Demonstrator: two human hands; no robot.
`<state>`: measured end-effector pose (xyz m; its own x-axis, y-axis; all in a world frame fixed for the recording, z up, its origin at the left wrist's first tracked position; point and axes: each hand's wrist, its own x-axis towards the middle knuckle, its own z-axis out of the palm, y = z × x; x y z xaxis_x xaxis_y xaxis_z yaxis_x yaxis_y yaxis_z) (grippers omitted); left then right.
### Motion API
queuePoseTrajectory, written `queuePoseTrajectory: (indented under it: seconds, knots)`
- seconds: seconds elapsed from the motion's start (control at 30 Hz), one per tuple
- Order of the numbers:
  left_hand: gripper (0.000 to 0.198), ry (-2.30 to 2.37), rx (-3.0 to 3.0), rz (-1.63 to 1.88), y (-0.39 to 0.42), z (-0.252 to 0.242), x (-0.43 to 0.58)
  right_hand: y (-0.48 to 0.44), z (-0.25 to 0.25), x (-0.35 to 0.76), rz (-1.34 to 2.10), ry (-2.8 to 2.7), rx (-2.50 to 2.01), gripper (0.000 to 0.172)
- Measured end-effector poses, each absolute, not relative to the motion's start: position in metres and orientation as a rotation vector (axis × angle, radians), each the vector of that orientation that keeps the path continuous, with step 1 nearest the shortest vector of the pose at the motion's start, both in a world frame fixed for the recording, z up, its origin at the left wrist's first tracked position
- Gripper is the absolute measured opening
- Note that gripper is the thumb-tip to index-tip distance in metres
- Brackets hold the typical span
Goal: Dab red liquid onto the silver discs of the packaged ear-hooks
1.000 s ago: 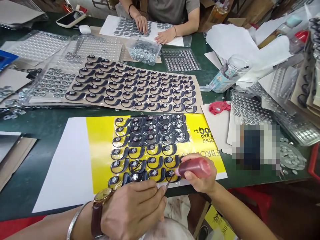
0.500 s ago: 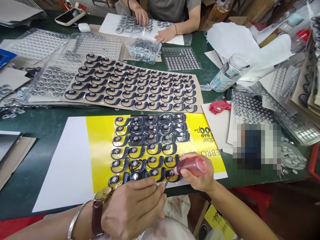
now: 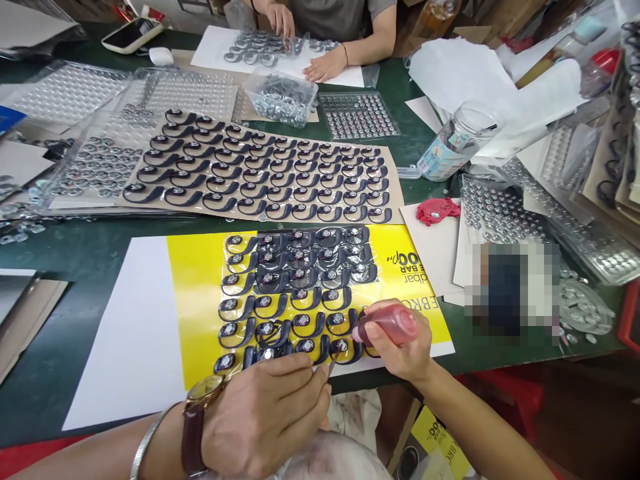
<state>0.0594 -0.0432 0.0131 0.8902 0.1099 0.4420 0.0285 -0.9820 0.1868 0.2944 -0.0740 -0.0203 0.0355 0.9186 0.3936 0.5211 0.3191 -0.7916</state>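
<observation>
My right hand (image 3: 400, 343) is wrapped round a small squeeze bottle (image 3: 393, 325) of red liquid, its nozzle tilted down to the left. The nozzle is close above a black hook-shaped earphone part (image 3: 341, 347) with a round silver disc in it. My left hand (image 3: 270, 417), with a watch on the wrist, is closed on a thin pointed tool (image 3: 333, 363) that reaches to the same part; most of the tool is hidden. Rows of similar parts (image 3: 270, 303) lie on clear film over a yellow and white sheet (image 3: 193, 300).
Beyond lies a cardboard sheet (image 3: 395, 200) with many more hook-shaped parts. A clear tub (image 3: 283, 100) of small metal pieces, a labelled jar (image 3: 440, 160) and a red cloth (image 3: 437, 212) stand around it. Across the table, a co-worker's hands (image 3: 325, 65) are over similar parts.
The bottle's nozzle has lifted slightly and moved right, away from the disc of the front part. My left hand stays almost in place. The whole view has shifted a little.
</observation>
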Motion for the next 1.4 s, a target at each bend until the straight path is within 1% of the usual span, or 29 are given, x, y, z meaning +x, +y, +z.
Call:
queuePoseTrajectory:
  seconds: [0.17, 0.33, 0.43, 0.9, 1.13, 1.27, 1.4]
  knots:
    - [0.020, 0.093, 2.852, 0.641, -0.042, 0.011, 0.057, -0.077, -0.021, 0.296, 0.566, -1.556, -1.331, 0.003]
    - [0.021, 0.082, 2.835, 0.626, -0.041, 0.012, 0.057, -0.081, -0.029, 0.296, 0.793, -1.424, -1.333, 0.009]
    - [0.020, 0.083, 2.830, 0.639, -0.041, 0.013, 0.057, -0.082, -0.032, 0.296, 0.865, -1.366, -1.357, 0.010]
    - [0.020, 0.111, 2.802, 0.632, -0.040, 0.010, 0.055, -0.083, -0.032, 0.297, 0.885, -1.376, -1.266, 0.010]
    - [0.020, 0.123, 2.755, 0.639, -0.040, 0.011, 0.055, -0.083, -0.033, 0.296, 0.859, -1.400, -1.291, 0.009]
    - [0.023, 0.168, 2.655, 0.644, -0.037, 0.011, 0.054, -0.079, -0.027, 0.295, 0.650, -1.534, -1.274, 0.004]
    - [0.024, 0.299, 2.479, 0.677, -0.035, 0.009, 0.053, -0.075, -0.022, 0.294, 0.545, -1.631, -1.254, 0.009]
